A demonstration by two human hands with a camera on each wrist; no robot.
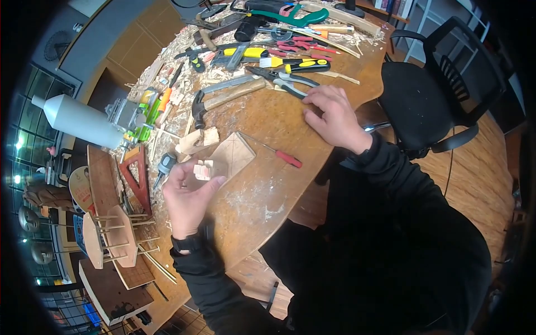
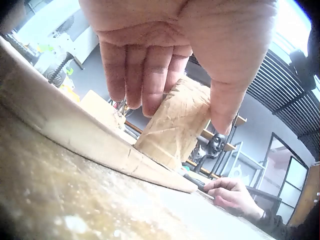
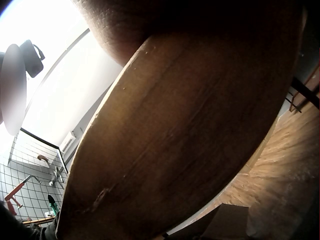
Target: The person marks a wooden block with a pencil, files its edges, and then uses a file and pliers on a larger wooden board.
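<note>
Left hand (image 1: 192, 195) gripped a carved wooden block (image 1: 203, 170) while right hand (image 1: 335, 118) rested by pliers (image 1: 286, 84)

The person's left hand held the block between its thumb and straightish fingers, low over the worktable (image 1: 251, 192). A thin pale board (image 1: 237, 156) lay just beyond that hand, with wood offcuts (image 1: 196, 140) next to it. The right hand lay palm down at the table's edge, its fingers loosely bent and its thumb apart; whether the fingertips touched the pliers' handles could not be told. Between the hands lay a red-handled screwdriver (image 1: 288, 159). Beyond them lay a hammer (image 1: 229, 98), its head nearer the left hand.
</note>
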